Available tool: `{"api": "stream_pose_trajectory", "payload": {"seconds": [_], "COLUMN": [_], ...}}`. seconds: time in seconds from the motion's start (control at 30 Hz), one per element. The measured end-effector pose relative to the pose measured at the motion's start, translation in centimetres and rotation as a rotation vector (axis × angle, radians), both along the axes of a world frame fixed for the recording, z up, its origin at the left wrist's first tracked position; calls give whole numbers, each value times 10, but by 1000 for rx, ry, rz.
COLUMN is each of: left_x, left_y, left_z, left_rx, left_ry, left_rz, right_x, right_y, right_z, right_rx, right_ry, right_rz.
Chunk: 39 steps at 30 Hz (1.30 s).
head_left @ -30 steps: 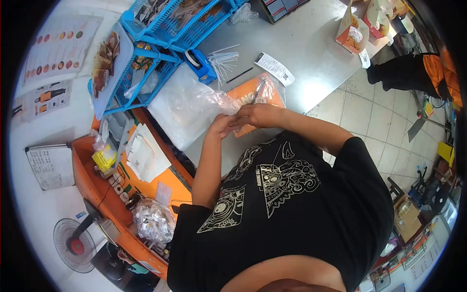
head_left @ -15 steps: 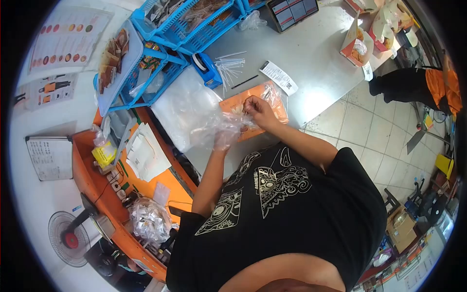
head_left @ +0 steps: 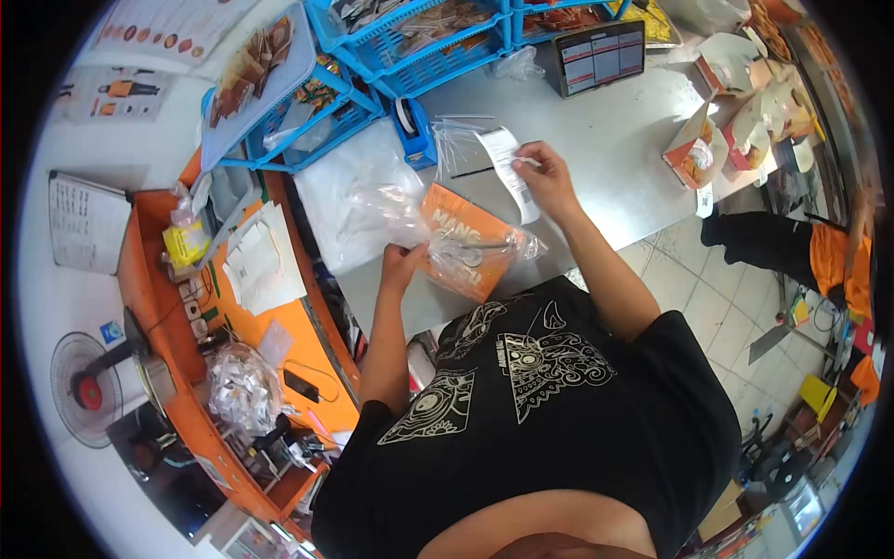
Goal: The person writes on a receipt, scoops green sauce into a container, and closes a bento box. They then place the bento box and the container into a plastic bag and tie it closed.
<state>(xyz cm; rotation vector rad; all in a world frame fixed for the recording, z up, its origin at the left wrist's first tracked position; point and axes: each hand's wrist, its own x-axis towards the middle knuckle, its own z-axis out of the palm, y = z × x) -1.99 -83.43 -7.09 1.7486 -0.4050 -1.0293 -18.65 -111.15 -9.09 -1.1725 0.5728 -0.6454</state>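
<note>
My right hand (head_left: 548, 177) pinches a long printed receipt (head_left: 507, 172) by its edge, lifting it off the counter at an angle. With my left hand (head_left: 402, 265) I grip the edge of a clear plastic bag (head_left: 386, 212) that bunches up beside an orange paper bag (head_left: 466, 219) with white lettering. The orange bag lies flat on the metal counter, partly under crumpled clear plastic. Something thin and pale shows through that plastic, too blurred to name. A black stick (head_left: 473, 172) lies behind the receipt.
A blue tape dispenser (head_left: 413, 133) and white twist ties (head_left: 456, 140) lie near the blue basket rack (head_left: 410, 61). A tablet (head_left: 601, 61) stands at the back. Open food boxes (head_left: 697, 154) line the right side. Another person's dark trouser leg (head_left: 759, 242) is beyond the counter.
My right hand has left the plastic over the orange bag and taken up the receipt. My left hand, earlier covered by clear plastic, now holds its edge. The view has shifted.
</note>
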Motion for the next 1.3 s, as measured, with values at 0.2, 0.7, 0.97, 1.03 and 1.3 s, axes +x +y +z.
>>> {"api": "stream_pose_trajectory", "payload": {"seconds": [0.2, 0.7, 0.97, 1.03, 1.3], "left_x": [-75, -65, -99, -99, -97], "left_y": [39, 15, 12, 12, 18], "left_z": [-35, -1, -5, -7, -7], "left_rx": [13, 356, 614, 599, 504], "left_ry": [-361, -1045, -1015, -983, -905], "left_rz": [666, -274, -225, -209, -127], "right_x": [34, 31, 198, 208, 164], "right_y": [78, 97, 34, 35, 61], "right_z": [-15, -31, -15, -21, -16], "right_rx": [-760, -465, 315, 296, 464], "right_ry": [354, 206, 575, 742, 674], "right_rz": [547, 543, 121, 90, 175]}}
